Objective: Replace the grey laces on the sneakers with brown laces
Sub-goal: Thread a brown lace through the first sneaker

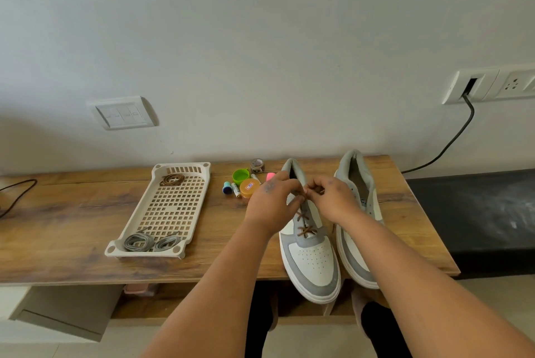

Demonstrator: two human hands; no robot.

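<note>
Progress looks past halfway on the first shoe, nothing started on the second as far as I can see. Left sneaker [311, 256] stands on the wooden table [72, 212] with its toe over the near edge, and a brown lace [304, 224] crosses its lower eyelets in a few rows; upper rows are hidden behind the hands, so can't tell how many eyelets remain. Right sneaker [359, 183] sits just beside it, touching or nearly so, mostly covered by the forearm, and no lace shows on the part visible; judging from that it still needs lacing. Both grey laces [150, 241] lie bundled at the near end of the cream plastic tray [173, 207], so removal seems done for both shoes. One coiled spare brown lace [172, 179] waits at the tray's far end, likely for the second shoe. Left hand [270, 204] is over the upper eyelets, fingers curled in, fingertips pinching what seems to be the lace end near the tongue. Right hand [333, 195] mirrors it, fingers bent tight and pinching the other run of lace, close to the left fingertips. Exact grip points are too small to confirm. Small clutter behind: green cap [241, 175], orange lid [249, 186], tape roll [257, 166].
</note>
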